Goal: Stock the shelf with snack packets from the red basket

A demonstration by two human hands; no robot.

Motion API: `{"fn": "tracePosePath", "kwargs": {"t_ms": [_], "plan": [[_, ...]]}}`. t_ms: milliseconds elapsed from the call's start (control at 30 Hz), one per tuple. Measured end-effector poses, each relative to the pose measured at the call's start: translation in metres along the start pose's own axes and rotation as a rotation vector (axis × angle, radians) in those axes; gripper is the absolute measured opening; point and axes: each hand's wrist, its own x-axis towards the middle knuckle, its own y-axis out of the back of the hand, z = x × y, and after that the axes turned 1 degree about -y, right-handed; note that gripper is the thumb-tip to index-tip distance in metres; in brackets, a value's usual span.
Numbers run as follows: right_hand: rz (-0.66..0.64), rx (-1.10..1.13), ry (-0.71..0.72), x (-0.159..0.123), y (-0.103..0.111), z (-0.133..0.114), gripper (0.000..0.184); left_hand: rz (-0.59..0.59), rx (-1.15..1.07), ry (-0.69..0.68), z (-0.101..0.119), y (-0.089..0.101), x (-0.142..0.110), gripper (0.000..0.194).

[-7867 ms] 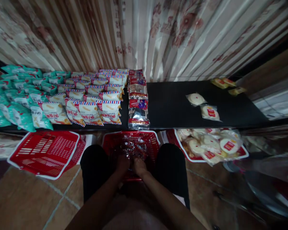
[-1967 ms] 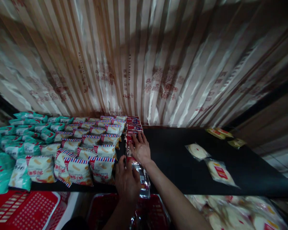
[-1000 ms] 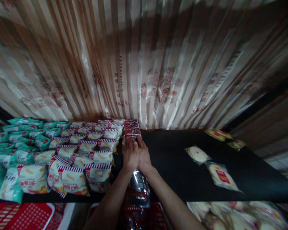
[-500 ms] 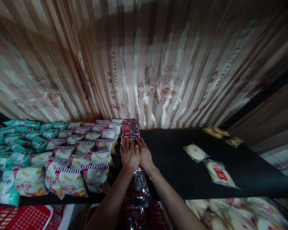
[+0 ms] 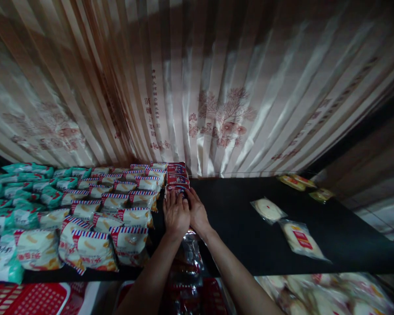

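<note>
A row of red packets (image 5: 177, 178) lies on the black tabletop against the curtain. Over the nearest of them, my left hand (image 5: 176, 215) rests palm down, fingers stretched out flat. My right hand (image 5: 199, 217) is right up against it, fingers extended along the packets' right side and partly covered by the left hand. What lies under both palms is hidden. Shiny clear-and-red packages (image 5: 192, 253) continue the row between my forearms. Immediately left of my hands stand rows of white snack bags (image 5: 129, 243) with red-and-blue striped tops.
Teal bags (image 5: 6, 258) fill the table's far left. To the right on the black table (image 5: 230, 218) lie a round packaged flatbread (image 5: 268, 209), another pack with a red label (image 5: 302, 238) and yellow packets (image 5: 292, 182). Red baskets (image 5: 29, 297) and bagged flatbreads (image 5: 315, 293) line the front.
The camera view has shifted very slightly. Both hands stay on the red packets, with almost no visible movement.
</note>
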Motion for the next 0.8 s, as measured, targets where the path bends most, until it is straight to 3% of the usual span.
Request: {"fn": "tracePosePath", "kwargs": {"t_ms": [267, 467, 633, 800], "plan": [[-0.001, -0.072, -0.046, -0.006, 0.012, -0.008, 0.049, 0.041, 0.037, -0.065, 0.004, 0.011, -0.005, 0.043], [0.099, -0.078, -0.006, -0.025, 0.026, -0.013, 0.047, 0.092, -0.127, -0.135, 0.013, 0.019, -0.024, 0.041], [0.145, -0.026, 0.036, -0.066, 0.037, -0.016, 0.045, 0.113, -0.329, -0.174, 0.022, 0.024, -0.065, 0.04], [0.202, 0.067, 0.053, -0.135, 0.046, -0.012, 0.041, 0.062, -0.46, -0.294, 0.02, 0.035, -0.133, 0.038]]}}
